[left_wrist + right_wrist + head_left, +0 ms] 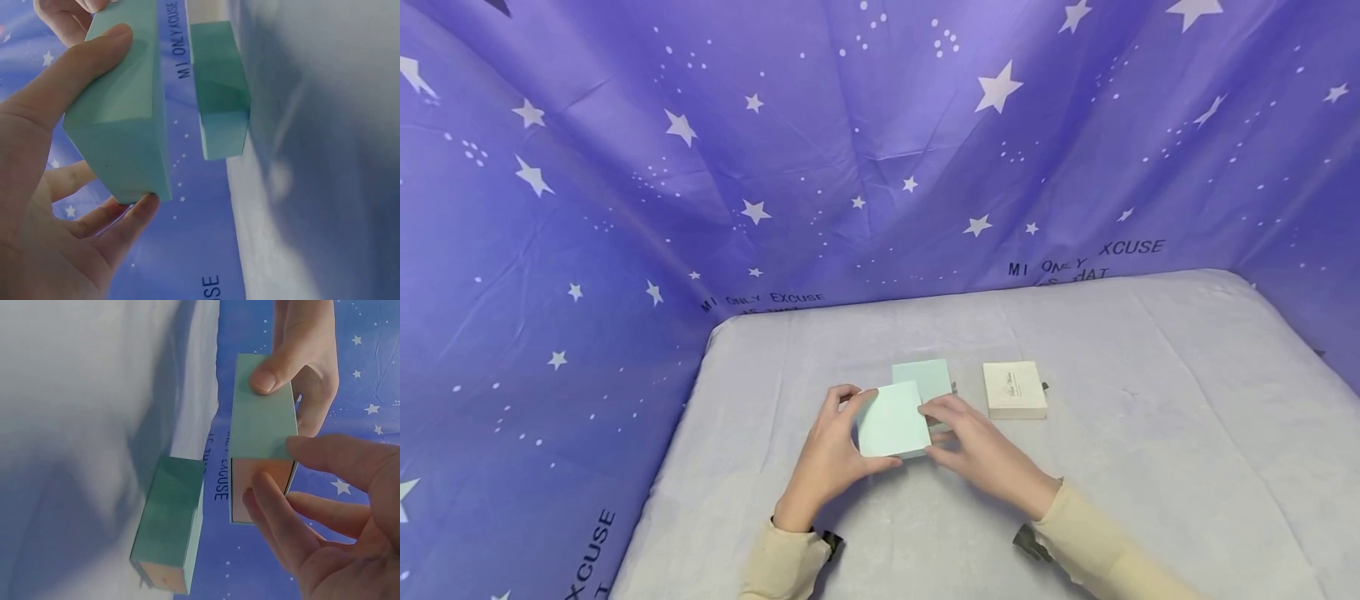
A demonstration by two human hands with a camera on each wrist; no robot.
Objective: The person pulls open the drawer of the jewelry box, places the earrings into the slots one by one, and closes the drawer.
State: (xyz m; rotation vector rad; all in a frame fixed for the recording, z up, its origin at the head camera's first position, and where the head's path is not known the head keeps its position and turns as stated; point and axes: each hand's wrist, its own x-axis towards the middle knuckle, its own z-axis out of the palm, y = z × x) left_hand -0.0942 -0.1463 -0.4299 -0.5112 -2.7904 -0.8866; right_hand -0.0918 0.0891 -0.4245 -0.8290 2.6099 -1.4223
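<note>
Closest to me are two beige cuffs, the left cuff point(786, 558) and the right cuff point(1105, 546), with a dark wrist device point(1032, 543) at each. The left hand point(831, 442) is spread wide and grips a mint-green drawer box point(892, 419), its thumb against the near side and other fingers round the far left corner. The right hand point(981, 450), held narrower, pinches the right end of that box, while more of its fingertips appear to touch the peach end panel point(247, 472) set inside the green casing. The box is up off the tabletop point(1150, 417), which wears a pale grey cloth.

Just behind it, partly hidden from above, a second mint-green box point(925, 377) lies flat on the cloth, its own peach end turned rightward. To the right of that one, a little apart, sits an off-white box point(1013, 389) with dark lettering on top and a small dark tab point(1046, 386) sticking out of its right side.

Past the far edge hangs a violet-blue curtain point(850, 100), scattered with white stars and dots, black capitals printed low down, "ONLY EXCUSE" among them.
</note>
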